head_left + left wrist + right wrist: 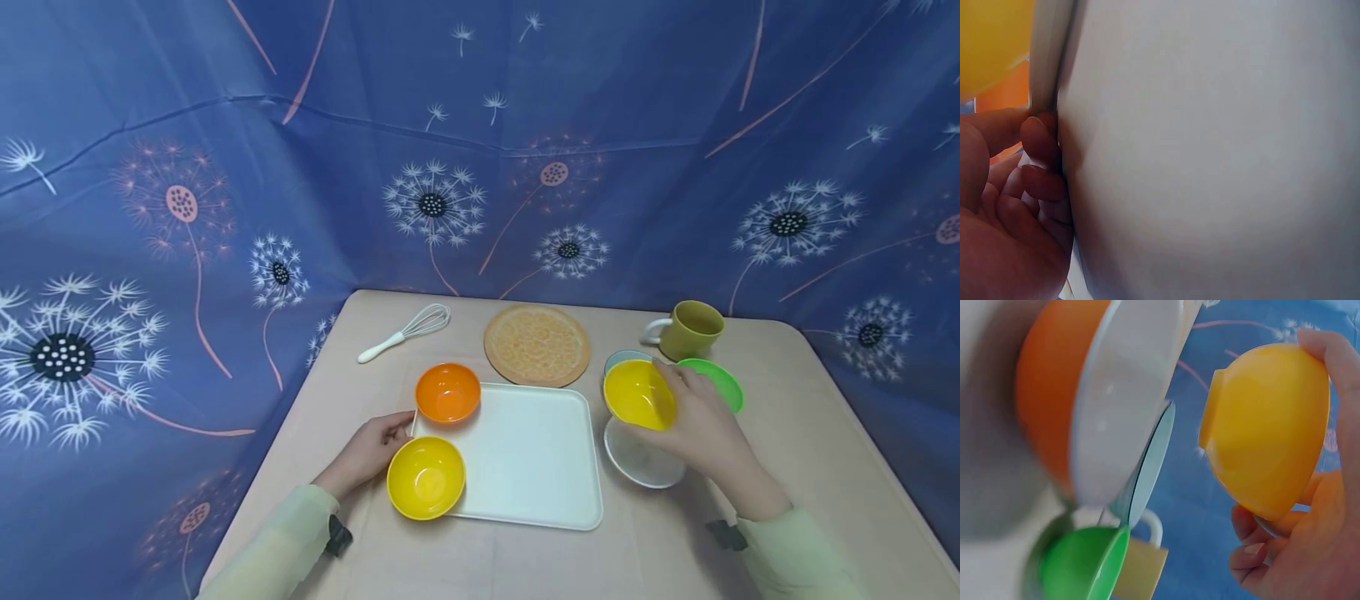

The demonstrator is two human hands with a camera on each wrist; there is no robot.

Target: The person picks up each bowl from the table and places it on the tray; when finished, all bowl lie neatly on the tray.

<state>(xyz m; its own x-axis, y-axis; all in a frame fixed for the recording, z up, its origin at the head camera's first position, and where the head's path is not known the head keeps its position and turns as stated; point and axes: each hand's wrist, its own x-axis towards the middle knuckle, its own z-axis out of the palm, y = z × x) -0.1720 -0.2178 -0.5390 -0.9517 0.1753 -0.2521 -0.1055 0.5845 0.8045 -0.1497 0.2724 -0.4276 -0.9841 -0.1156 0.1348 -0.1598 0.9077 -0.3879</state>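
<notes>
Holding a raised yellow bowl (pixel 636 395) in the right grip (pixel 701 421), closed as far as the bowl allows, with thumb and fingers set wide apart against opposite sides of the wall near the rim. Lifted clear of the surface (pixel 817 433), showing in the right wrist view the outer wall and foot, apart from the white-lined orange bowl (pixel 647 458) standing below.

Pinching the left edge of a white tray (pixel 532 458) with the left grip (pixel 375 446), nearly closed, with curled fingers against the rim in the left wrist view. Placed between two bowls there: near an orange bowl (pixel 448 393) on the tray's far left corner, and just beside a second yellow bowl (pixel 426 478) on the near left corner, overhanging the edge. Impossible to tell whether touching that second one.

Grouped beyond the right grip: a pale blue bowl (pixel 626 357), a green bowl (pixel 720 385) and an olive mug (pixel 693 331) with a white handle. Lying beyond the tray: a round pizza-like disc (pixel 537 346) and, farther left, a white-handled whisk (pixel 405 333).
</notes>
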